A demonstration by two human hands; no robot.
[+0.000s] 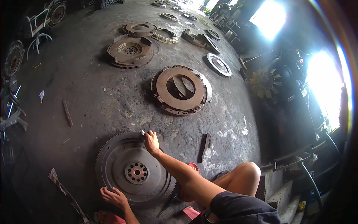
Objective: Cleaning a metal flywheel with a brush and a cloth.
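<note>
Flat on the dark floor (85, 93) lay one large ring-geared flywheel (137, 173), its face turned up, with two bare hands at it. At its far rim, the right hand (151, 142) pinched one small pale scrap (143, 133) at the fingertips; what the scrap was made of could not be told. At its near left rim, the left hand (115, 197) had its fingers bent and slightly spread beside the teeth; whether they gripped or merely rested could not be made out.

The step in hand seemed to be work along the flywheel's outer edge, the right hand busy on the far side while the left perhaps steadied the near one. The next move appeared to call for a firm pinch on the scrap and a steady left hand.

Counted outward from the flywheel: to its right lay one dark brush (205, 148); beyond its left side, one thin brown stick (68, 113). Beyond it and rightward were one clutch pressure plate (199, 89) and, farther off, one silvery disc (219, 65). Straight beyond it sat one second toothed flywheel (129, 50), with one flat brown ring (130, 28) just behind. Far to its right were one pale-bladed fan (266, 83) and two bright windows (267, 18). The farthest rings beyond it were too small to count surely.
</note>
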